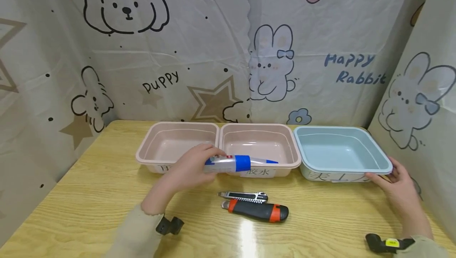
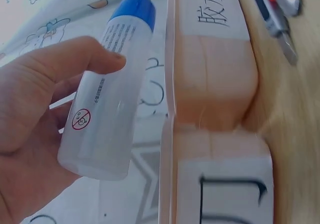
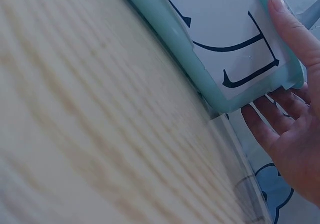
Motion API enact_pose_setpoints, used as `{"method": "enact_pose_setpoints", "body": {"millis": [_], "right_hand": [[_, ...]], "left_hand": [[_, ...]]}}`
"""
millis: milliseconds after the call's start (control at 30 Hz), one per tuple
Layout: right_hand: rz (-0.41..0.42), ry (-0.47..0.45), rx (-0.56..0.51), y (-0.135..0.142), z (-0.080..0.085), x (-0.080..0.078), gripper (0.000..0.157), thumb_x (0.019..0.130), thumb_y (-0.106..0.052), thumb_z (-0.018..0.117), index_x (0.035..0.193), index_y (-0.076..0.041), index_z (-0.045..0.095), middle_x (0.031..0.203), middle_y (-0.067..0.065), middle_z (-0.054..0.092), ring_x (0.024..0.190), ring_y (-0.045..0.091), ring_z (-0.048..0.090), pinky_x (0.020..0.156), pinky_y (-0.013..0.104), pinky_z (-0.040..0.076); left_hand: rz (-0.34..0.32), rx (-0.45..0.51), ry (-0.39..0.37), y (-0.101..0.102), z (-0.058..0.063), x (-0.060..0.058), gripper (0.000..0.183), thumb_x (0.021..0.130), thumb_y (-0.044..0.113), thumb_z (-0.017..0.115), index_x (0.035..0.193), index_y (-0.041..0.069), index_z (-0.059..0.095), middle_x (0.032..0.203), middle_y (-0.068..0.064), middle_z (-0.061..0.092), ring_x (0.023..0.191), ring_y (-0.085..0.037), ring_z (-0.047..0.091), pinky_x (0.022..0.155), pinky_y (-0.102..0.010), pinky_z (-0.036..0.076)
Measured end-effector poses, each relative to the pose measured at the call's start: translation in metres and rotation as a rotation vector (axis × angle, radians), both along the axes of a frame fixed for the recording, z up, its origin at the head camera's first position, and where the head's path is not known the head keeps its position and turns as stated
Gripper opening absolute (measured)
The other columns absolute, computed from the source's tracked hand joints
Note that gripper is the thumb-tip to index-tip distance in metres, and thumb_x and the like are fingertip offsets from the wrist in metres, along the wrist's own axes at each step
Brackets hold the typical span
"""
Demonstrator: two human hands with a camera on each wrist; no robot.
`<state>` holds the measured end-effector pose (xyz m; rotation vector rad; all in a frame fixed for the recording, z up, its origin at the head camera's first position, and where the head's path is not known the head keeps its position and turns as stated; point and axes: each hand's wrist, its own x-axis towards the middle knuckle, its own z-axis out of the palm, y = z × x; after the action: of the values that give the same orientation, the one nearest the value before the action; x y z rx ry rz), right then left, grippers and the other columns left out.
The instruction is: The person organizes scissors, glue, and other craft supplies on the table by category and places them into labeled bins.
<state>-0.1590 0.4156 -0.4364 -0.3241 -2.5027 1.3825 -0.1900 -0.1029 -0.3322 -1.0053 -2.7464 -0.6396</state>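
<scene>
My left hand [image 1: 190, 167] grips a clear glue bottle [image 1: 225, 164] with a blue cap. In the head view the bottle lies nearly level over the front left of the middle pink bin [image 1: 259, 132]. The left wrist view shows the thumb across its printed side. Behind the cap, a pale item with a pointed blue tip [image 1: 272, 162] shows inside that bin. At the far right, my right hand [image 1: 401, 184] holds the front right corner of the light blue bin [image 1: 336, 137], thumb by the front rim and fingers along the side.
A slim silver-and-black utility knife [image 1: 246, 197] and a thicker black-and-red one [image 1: 256, 209] lie on the wooden table [image 1: 199, 226] before the bins. The left pink bin [image 1: 181, 131] adjoins the middle one. A printed curtain [image 1: 213, 32] hangs behind the row.
</scene>
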Motion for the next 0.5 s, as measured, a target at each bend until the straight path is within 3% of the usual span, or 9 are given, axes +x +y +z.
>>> {"method": "enact_pose_setpoints", "body": {"millis": [133, 300, 500], "right_hand": [[0.009, 0.021, -0.021, 0.001, 0.001, 0.0, 0.083, 0.084, -0.02, 0.064, 0.147, -0.022, 0.01, 0.149, 0.003, 0.023, 0.111, -0.011, 0.037, 0.074, -0.001, 0.037], [-0.001, -0.021, -0.003, 0.001, -0.001, -0.001, 0.085, 0.084, -0.025, 0.064, 0.147, -0.024, 0.006, 0.151, 0.009, 0.017, 0.123, -0.001, 0.033, 0.077, -0.001, 0.036], [-0.014, -0.045, 0.013, 0.001, -0.001, -0.002, 0.086, 0.084, -0.029, 0.063, 0.147, -0.025, 0.005, 0.152, 0.01, 0.013, 0.129, 0.005, 0.028, 0.079, -0.001, 0.035]], "left_hand": [[-0.002, -0.003, 0.025, 0.019, 0.004, -0.015, 0.044, 0.068, 0.012, 0.074, 0.11, 0.017, 0.061, 0.109, 0.001, 0.06, 0.096, -0.016, 0.05, 0.084, -0.032, 0.046], [0.0, -0.013, 0.053, 0.038, 0.004, -0.032, 0.045, 0.07, 0.012, 0.072, 0.114, 0.016, 0.061, 0.114, 0.0, 0.06, 0.103, -0.018, 0.049, 0.089, -0.035, 0.041], [-0.009, -0.038, 0.0, 0.062, 0.002, -0.052, 0.044, 0.075, 0.012, 0.07, 0.118, 0.018, 0.061, 0.121, -0.002, 0.057, 0.118, -0.023, 0.045, 0.1, -0.041, 0.035]]}}
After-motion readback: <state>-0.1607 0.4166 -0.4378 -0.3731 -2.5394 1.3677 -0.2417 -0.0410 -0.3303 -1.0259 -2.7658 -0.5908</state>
